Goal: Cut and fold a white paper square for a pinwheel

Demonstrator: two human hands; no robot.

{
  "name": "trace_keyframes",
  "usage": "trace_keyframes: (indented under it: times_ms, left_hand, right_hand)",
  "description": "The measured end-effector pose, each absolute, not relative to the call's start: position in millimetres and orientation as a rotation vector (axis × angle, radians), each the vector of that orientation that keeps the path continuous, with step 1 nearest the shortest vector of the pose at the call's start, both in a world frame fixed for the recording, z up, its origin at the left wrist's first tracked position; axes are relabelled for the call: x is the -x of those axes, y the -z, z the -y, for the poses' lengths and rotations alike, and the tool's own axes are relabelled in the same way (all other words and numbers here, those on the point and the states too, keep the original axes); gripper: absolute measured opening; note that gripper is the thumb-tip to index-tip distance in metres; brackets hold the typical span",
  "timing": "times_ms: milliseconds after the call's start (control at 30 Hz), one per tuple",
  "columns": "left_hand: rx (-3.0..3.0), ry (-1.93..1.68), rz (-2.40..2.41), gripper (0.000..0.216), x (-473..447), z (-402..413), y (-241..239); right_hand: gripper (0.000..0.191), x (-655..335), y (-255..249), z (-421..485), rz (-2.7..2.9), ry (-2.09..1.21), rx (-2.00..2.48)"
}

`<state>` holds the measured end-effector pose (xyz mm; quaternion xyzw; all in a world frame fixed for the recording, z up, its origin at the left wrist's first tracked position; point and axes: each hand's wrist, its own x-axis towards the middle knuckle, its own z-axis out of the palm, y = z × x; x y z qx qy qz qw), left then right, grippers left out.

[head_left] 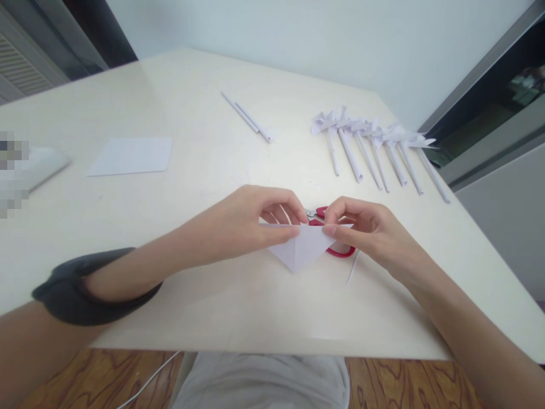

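A white sheet of paper [304, 247], folded into a triangle with its point toward me, is held between both hands just above the table. My left hand [272, 216] pinches its upper edge near the middle, thumb in front. On the same edge, farther right, my right hand [361, 224] pinches with thumb and fingers. Behind the paper lies a pair of scissors with red handles [343, 253], partly hidden by the paper and my right hand. A thin white paper strip [353, 268] rests by the scissors.
Several paper pinwheels on rolled sticks [370, 133] lie in a row at the back right. Two rolled paper sticks [247, 116] lie at the back middle. A stack of white paper [131, 156] is at the left. The table's front edge [272, 352] runs before my lap.
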<state>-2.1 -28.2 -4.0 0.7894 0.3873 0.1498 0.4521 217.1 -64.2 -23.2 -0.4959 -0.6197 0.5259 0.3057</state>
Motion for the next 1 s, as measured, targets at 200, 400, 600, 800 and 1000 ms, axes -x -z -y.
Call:
trace_keyframes:
  times_ms: [200,400,600,800,1000]
  left_hand:
    - [-1.839,-0.391,-0.962,0.003,3.1,22.3,12.0]
    - [-1.691,-0.358,-0.978,0.004,8.0,14.7,17.9]
    - [-1.67,-0.317,-0.974,0.004,9.3,13.0,13.1]
    - [-1.802,-0.327,-1.034,0.006,18.4,6.3,10.6]
    - [-1.871,-0.233,-1.129,0.012,27.1,-1.3,9.3]
  right_hand:
    - [0.014,-213.3,23.1,66.9,1.623,-1.372,1.329]
    - [0.015,-214.5,24.2,66.6,1.601,-1.385,1.35]
    - [0.014,-214.5,24.4,65.4,1.618,-1.386,1.339]
    - [0.014,-220.5,21.8,62.7,1.622,-1.292,1.348]
    - [0.014,-226.5,18.4,59.6,1.552,-1.321,1.33]
